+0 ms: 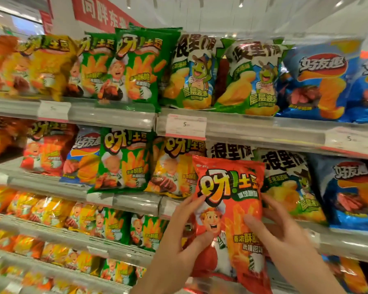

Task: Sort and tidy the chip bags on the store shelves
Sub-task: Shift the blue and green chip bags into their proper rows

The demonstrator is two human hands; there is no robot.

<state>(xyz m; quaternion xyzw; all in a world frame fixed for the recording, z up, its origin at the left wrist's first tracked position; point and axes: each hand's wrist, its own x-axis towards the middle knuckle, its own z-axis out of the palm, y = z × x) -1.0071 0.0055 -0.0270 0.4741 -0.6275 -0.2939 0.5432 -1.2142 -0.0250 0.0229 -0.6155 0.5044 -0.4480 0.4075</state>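
Red 呀!土豆 bag (227,209) (番茄) between both hands

Shelf tiers (242,126) running left to right, stacked one above another. Chip bags standing upright in rows on each tier, fronts facing out. Price tag (185,126) sitting on rail of top visible tier, near middle. Held bag (229,209) hanging in front of second tier, covering bags behind it. Left hand (179,236) lying at its left edge, right hand (285,234) at its right edge (thumbs resting on bag's front).
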